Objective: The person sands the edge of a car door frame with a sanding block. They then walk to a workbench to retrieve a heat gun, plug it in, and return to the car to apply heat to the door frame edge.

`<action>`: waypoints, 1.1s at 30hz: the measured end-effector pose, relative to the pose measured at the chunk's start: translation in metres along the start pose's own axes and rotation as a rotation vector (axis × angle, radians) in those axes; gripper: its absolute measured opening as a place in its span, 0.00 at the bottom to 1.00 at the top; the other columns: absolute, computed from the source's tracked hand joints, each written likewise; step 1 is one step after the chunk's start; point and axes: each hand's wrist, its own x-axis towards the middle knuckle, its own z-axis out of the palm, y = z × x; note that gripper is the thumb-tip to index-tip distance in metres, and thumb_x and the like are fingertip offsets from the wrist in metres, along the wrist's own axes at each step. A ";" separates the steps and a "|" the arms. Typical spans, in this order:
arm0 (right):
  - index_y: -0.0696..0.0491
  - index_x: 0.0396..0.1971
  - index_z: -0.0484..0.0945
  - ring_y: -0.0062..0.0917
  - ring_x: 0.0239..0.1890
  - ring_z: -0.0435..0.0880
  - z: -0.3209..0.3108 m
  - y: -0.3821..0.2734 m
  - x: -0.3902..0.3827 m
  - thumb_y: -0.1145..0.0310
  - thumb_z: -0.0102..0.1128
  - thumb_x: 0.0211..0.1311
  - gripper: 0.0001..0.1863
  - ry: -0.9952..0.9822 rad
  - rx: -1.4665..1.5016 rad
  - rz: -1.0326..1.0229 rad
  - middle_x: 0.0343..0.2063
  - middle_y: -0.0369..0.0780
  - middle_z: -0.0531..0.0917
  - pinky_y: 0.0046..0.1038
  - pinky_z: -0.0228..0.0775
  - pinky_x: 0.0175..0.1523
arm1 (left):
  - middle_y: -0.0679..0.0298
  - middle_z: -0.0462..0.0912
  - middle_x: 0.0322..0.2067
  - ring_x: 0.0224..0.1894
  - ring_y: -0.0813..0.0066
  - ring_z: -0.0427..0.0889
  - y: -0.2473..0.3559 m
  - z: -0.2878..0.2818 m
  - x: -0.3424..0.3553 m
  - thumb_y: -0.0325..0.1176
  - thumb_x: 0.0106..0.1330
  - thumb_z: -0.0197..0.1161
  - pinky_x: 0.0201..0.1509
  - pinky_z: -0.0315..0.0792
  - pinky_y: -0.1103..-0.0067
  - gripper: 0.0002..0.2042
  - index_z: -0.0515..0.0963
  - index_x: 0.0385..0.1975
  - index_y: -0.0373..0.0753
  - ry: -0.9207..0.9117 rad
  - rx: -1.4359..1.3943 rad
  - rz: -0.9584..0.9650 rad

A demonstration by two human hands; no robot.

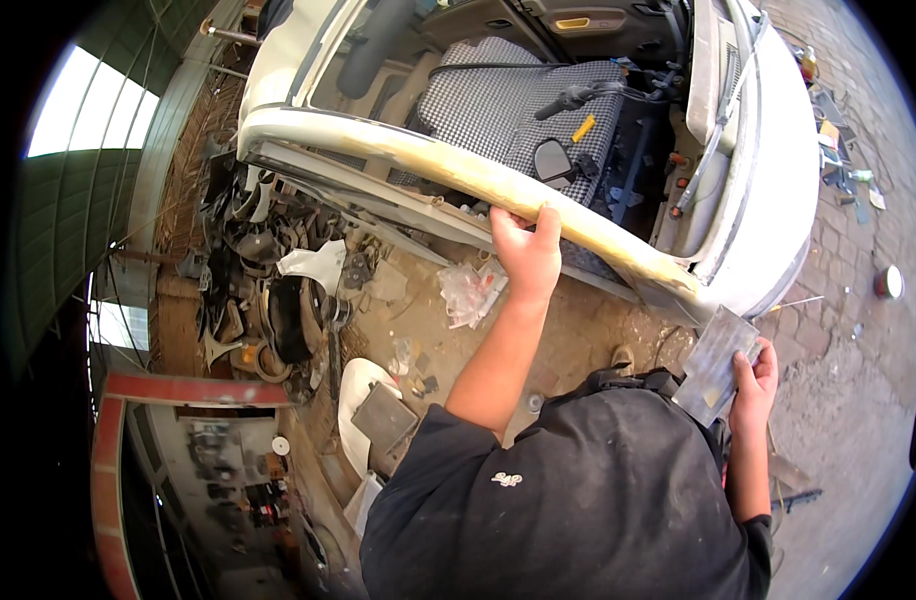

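Observation:
My left hand (526,240) grips the curved edge of the white car body's door-opening pillar (408,145), where a long band of pale yellow filler or sanded coating runs along the surface. My fingers curl at its underside. At lower right my right hand (753,375) holds a flat, greyish rectangular sheet or plate (708,355), with my thumb on its face, beside the lower end of that pillar. Inside the car are a checked seat (478,90), a loose mirror (553,160) and a small yellow object (584,128).
A heap of dark car parts (268,250) lies at left, with a white panel (358,400) and plastic bags (463,295) on the dirt floor. A red-framed opening (198,390) is at lower left. A white bucket (888,282) and scattered items lie on the paving at right.

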 end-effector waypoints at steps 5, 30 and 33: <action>0.55 0.51 0.68 0.15 0.42 0.77 0.001 -0.002 0.000 0.79 0.55 0.65 0.16 -0.004 0.012 -0.006 0.42 0.35 0.80 0.19 0.67 0.50 | 0.58 0.76 0.41 0.42 0.74 0.77 -0.003 0.000 -0.001 0.25 0.62 0.62 0.51 0.73 0.75 0.17 0.65 0.47 0.28 0.016 0.046 0.027; 0.55 0.51 0.68 0.13 0.40 0.76 -0.001 -0.005 -0.001 0.79 0.56 0.64 0.16 -0.008 -0.017 0.004 0.40 0.34 0.80 0.18 0.67 0.48 | 0.60 0.76 0.45 0.47 0.75 0.75 -0.017 -0.005 -0.026 0.28 0.63 0.66 0.58 0.68 0.75 0.20 0.67 0.50 0.30 -0.169 0.071 -0.024; 0.56 0.51 0.68 0.14 0.40 0.77 0.000 -0.004 -0.003 0.79 0.55 0.64 0.16 -0.004 -0.013 0.000 0.40 0.34 0.80 0.18 0.67 0.48 | 0.61 0.78 0.42 0.45 0.75 0.76 -0.021 -0.003 -0.025 0.28 0.63 0.65 0.55 0.70 0.75 0.17 0.70 0.47 0.30 -0.136 0.132 0.000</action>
